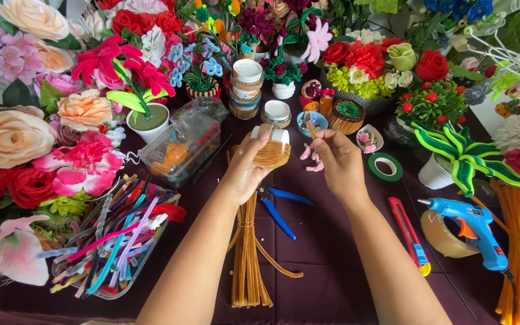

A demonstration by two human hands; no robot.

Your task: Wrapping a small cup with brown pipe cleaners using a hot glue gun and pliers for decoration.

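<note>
While the left hand (245,171) grips a small white pot (272,146) half wrapped in tan pipe cleaner and the right hand (339,161) pinches the cleaner's free end (312,129) just right of it, the wrap could spring loose if tension slackens. Blue pliers (278,207) lie directly beneath; stacked pots (246,89) crowd the far side. Bare cloth (332,253) remains nearer, between the forearms.
</note>
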